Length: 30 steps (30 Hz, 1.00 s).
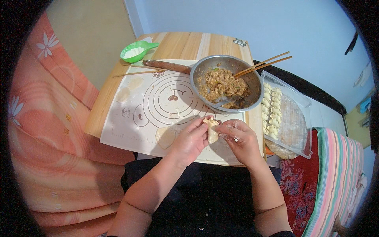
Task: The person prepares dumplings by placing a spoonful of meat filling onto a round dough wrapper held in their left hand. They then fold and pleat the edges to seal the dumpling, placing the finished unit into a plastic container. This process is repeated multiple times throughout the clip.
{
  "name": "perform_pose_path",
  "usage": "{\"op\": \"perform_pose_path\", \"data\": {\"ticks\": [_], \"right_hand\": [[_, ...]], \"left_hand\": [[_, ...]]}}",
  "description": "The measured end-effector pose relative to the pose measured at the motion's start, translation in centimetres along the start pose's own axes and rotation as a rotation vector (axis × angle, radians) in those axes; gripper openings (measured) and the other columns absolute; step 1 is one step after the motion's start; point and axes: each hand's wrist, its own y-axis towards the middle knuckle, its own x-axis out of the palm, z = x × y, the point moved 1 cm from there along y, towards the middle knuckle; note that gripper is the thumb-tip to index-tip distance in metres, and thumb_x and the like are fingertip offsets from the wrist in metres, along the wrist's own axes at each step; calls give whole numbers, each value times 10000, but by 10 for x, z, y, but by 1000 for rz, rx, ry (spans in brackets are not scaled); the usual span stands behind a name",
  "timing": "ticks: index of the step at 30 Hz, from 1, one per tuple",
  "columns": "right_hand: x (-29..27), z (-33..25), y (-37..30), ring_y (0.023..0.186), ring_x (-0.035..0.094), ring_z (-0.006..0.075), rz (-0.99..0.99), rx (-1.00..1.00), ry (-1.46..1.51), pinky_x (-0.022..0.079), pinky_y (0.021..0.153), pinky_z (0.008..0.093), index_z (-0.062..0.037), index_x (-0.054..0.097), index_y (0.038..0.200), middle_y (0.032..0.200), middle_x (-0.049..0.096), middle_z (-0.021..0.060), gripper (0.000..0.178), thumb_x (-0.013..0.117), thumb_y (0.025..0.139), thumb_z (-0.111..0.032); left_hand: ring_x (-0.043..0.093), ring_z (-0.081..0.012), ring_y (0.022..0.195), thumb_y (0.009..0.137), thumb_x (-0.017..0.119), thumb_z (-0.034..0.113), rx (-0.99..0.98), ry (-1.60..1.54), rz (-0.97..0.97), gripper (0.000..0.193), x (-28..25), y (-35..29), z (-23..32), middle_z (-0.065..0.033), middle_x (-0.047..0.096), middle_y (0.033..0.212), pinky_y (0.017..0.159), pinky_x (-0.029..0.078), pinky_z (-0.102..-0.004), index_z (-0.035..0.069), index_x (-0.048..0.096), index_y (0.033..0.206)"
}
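Above the near edge of the white printed baking mat [130,134], both hands hold one dumpling [212,134], its pale dough folded up. My left hand [192,137] supports it from the left with curled fingers. From the right, my right hand [239,138] pinches the dough edge between thumb and fingers; white flour dusts those fingers. Whether filling lies inside the fold is hidden. A flat dough wrapper [165,137] rests on the mat beside my left hand. Just beyond the hands stands a metal bowl [192,81] of minced filling [221,85], with chopsticks [264,65] and a spoon [227,102] in it.
A brown wooden rod [167,66] meets the bowl's left rim. Farther left are loose chopsticks [138,73], two wrappers [135,82] and a green scoop [149,46] of flour. Right of the wooden table [179,43], a clear tray [307,138] holds rows of dumplings [271,108].
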Motion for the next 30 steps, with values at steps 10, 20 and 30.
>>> {"op": "perform_pose_path", "data": {"ticks": [10,20,30], "right_hand": [[0,-2,0,844,627,268,53,-48,-119,510,719,327,-71,673,919,904,630,108,238,684,701,25],[-2,-1,-2,829,626,277,80,-17,-155,517,685,353,-97,616,1040,920,636,93,332,643,734,26],[1,-2,-2,824,620,259,62,-99,-88,512,701,318,-123,681,1012,909,618,104,359,649,709,67]], "left_hand": [[541,-174,1076,977,395,136,-65,97,-13,323,3,-4,0,-77,518,1201,908,463,-324,31,421,1281],[535,-171,1083,978,407,154,-42,202,-25,335,1,-6,3,-71,516,1207,926,453,-319,36,410,1291],[516,-191,1144,974,424,161,65,30,24,332,1,-4,6,-87,496,1261,963,436,-337,43,401,1283]]}}
